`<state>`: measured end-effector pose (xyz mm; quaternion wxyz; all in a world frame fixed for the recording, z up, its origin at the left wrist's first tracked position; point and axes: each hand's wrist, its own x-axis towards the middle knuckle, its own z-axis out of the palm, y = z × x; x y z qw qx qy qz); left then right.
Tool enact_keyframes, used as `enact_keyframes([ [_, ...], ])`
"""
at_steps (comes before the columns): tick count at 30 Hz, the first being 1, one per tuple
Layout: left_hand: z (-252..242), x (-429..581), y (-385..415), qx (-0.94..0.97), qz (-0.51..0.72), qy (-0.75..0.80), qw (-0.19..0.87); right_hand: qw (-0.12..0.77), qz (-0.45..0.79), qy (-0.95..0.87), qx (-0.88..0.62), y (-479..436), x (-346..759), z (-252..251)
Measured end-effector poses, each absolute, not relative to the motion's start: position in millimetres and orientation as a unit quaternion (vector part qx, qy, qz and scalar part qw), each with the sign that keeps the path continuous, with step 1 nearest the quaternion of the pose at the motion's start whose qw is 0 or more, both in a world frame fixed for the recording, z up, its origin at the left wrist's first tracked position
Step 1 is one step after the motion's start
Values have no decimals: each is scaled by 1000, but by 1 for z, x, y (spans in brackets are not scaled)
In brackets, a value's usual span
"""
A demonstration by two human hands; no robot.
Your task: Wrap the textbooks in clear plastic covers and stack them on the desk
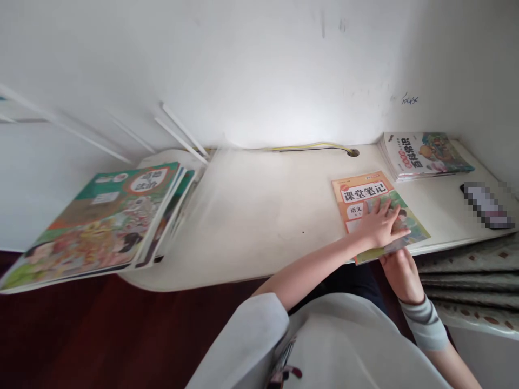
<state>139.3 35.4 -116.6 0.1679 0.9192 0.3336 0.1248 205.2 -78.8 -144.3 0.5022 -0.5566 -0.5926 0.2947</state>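
An orange workbook [365, 181] with a picture cover lies on the white desk, its near edge at the desk's front edge. My left hand [377, 224] rests flat on the cover with its fingers spread. At the workbook's near edge is my right hand [403, 275], closed on that edge; some of its fingertips are hidden under the book. A grey band wraps the right wrist.
On the left stands a stack of picture-cover books [109, 216], overhanging the desk [251, 216]. More books [421, 154] are piled at the back right, near a phone [486, 202] with a blurred screen. A yellow cable [308, 145] runs along the wall to a desk hole. Patterned fabric [466, 281] hangs at right.
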Motion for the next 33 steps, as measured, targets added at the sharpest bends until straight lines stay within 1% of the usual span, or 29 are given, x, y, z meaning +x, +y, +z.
enact_keyframes([
  [1,-117,138,42,922,127,331,158,530,302,-557,-563,-78,205,-147],
  [3,-115,130,61,917,144,348,129,625,393,-391,-550,-77,208,-152],
  [4,-113,125,73,909,148,373,115,649,435,-318,-538,-77,211,-154],
  [6,-109,111,98,880,148,442,86,652,488,-248,-524,-76,219,-157],
  [9,-106,81,128,852,103,500,116,608,532,-264,-526,-74,238,-159],
  [12,-107,41,143,821,87,538,168,542,581,-306,-524,-64,260,-157],
  [14,-109,15,149,793,102,567,195,486,620,-332,-519,-52,275,-154],
  [16,-111,-6,154,774,146,571,232,424,659,-354,-510,-37,289,-150],
  [18,-112,-17,160,763,217,526,305,372,687,-371,-503,-19,301,-145],
  [20,-112,-19,164,756,280,443,393,327,697,-387,-507,0,308,-140],
  [22,-110,-16,167,743,294,388,459,286,696,-412,-515,16,313,-136],
  [24,-110,-13,169,728,247,406,495,264,673,-446,-528,30,315,-132],
  [26,-110,-14,169,715,180,452,501,270,603,-492,-567,41,318,-129],
  [28,-112,-20,169,714,132,482,490,300,473,-538,-630,52,323,-130],
  [30,-114,-27,171,717,115,503,469,318,331,-574,-678,64,328,-133],
  [31,-114,-29,174,718,115,516,452,313,273,-588,-694,71,331,-135],
  [33,-116,-28,182,725,131,539,408,269,193,-604,-725,86,333,-140],
])
